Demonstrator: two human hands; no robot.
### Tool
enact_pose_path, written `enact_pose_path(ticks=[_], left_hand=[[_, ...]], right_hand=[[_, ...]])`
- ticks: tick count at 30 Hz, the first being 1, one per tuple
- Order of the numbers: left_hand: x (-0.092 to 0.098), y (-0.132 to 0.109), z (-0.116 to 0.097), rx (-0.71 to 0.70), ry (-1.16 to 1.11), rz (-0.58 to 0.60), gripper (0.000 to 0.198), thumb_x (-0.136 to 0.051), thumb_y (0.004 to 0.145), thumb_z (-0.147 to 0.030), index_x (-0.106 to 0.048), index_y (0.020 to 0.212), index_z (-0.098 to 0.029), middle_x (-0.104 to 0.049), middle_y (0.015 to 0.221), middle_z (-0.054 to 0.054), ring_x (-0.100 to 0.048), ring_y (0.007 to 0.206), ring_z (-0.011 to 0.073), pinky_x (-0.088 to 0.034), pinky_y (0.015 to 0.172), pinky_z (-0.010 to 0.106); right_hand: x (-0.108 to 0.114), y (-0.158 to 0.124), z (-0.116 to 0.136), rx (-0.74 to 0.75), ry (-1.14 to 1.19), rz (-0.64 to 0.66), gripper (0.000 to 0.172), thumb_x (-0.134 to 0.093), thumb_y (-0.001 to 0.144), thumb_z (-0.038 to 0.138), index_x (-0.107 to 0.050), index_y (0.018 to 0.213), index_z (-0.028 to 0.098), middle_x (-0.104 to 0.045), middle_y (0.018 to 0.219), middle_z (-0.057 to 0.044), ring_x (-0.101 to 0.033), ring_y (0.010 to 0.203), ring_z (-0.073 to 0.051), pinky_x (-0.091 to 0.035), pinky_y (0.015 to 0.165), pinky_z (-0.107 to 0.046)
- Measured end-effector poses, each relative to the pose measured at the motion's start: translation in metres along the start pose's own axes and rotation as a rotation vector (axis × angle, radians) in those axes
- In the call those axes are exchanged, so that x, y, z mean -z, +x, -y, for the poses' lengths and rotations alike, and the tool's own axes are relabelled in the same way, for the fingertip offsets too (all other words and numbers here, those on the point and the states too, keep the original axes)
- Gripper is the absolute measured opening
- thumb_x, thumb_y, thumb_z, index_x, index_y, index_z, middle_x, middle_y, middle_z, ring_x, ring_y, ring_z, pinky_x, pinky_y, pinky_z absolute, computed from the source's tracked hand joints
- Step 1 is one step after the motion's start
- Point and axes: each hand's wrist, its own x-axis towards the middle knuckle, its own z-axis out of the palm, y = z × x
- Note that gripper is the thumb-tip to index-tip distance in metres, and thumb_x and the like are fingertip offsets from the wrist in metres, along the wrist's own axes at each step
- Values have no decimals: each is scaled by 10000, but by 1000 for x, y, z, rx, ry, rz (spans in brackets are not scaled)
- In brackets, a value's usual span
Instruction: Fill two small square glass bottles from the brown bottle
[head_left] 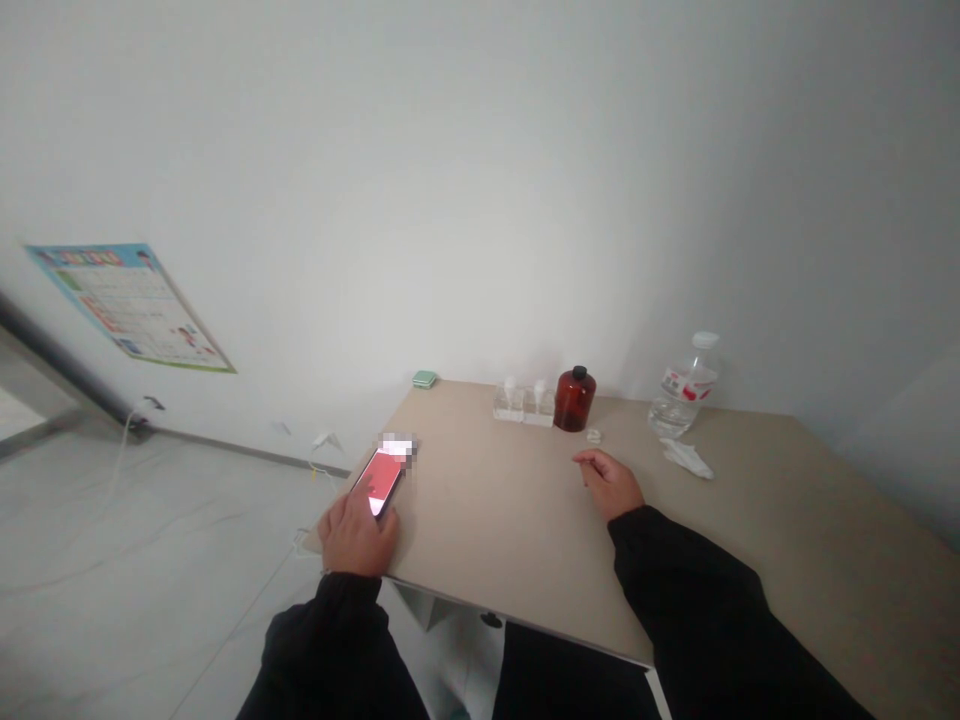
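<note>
My left hand (358, 535) is at the table's left front corner, closed around the lower end of a smartphone (384, 474). The phone's lit screen is mostly red, and its top end is blurred out. My fingers lie along its left side and over the bottom of the screen, with the thumb at the right. On the table's middle right rests my right hand (611, 484), fingers curled together and nothing visible in them. Just beyond it are a small whitish object (594, 436), too small to name, and a brown bottle (575, 400) with a black cap.
Two clear containers (523, 405) with white tops stand left of the brown bottle. A water bottle (682, 390) and crumpled tissue (687, 459) are at right on the beige table (480, 520). A small green item (424, 379) sits at the back corner. A poster (135, 305) hangs left.
</note>
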Motion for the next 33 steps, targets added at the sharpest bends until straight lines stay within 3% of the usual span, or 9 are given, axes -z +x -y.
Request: enact_pose_path(ticks=[33], left_hand=[[-5, -1, 3, -3, 6, -11, 529, -530, 815, -273, -459, 1320, -132, -622, 1226, 146, -526, 1161, 318, -358, 995, 463]], right_hand=[[0, 2, -2, -26, 9, 17, 302, -460, 775, 405, -674, 854, 207, -512, 533, 35, -504, 521, -161, -384, 539, -279]])
